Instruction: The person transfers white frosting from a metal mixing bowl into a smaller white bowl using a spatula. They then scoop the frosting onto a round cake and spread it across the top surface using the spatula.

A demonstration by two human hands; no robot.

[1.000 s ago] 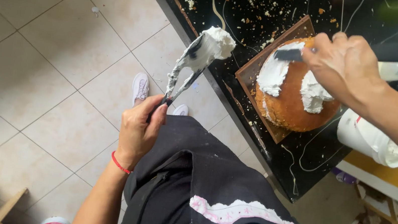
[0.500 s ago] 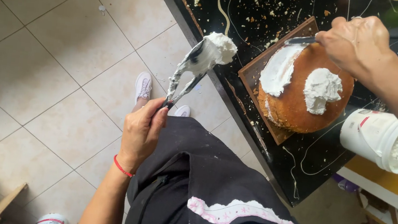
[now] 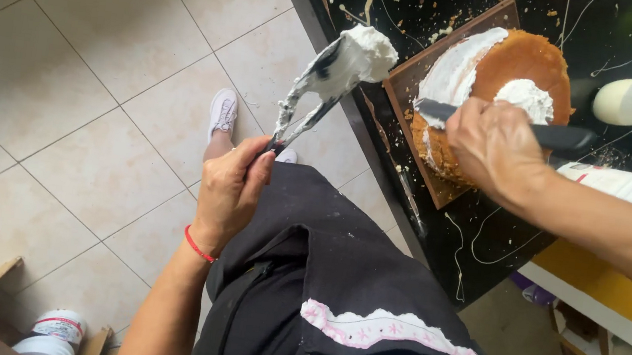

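Crumbs litter the black counter (image 3: 500, 248) above beige floor tiles (image 3: 86, 85) (pale grout). I see my right hand (image 3: 496, 147) gripping a knife (image 3: 491, 127) against the cake (image 3: 506, 72); left hand (image 3: 230, 191) clutches a frosting-laden spoon (image 3: 328, 83).

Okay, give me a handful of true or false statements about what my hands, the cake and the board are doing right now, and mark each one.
1. The left hand holds a spoon loaded with white cream. True.
2. The right hand holds a fork. False: it grips a dark-handled knife laid across the cake.
3. The cake sits on a brown board. True.
4. The cake is fully covered with cream. False: much of its brown top is bare.
5. The counter is white. False: it is black, with crumbs.
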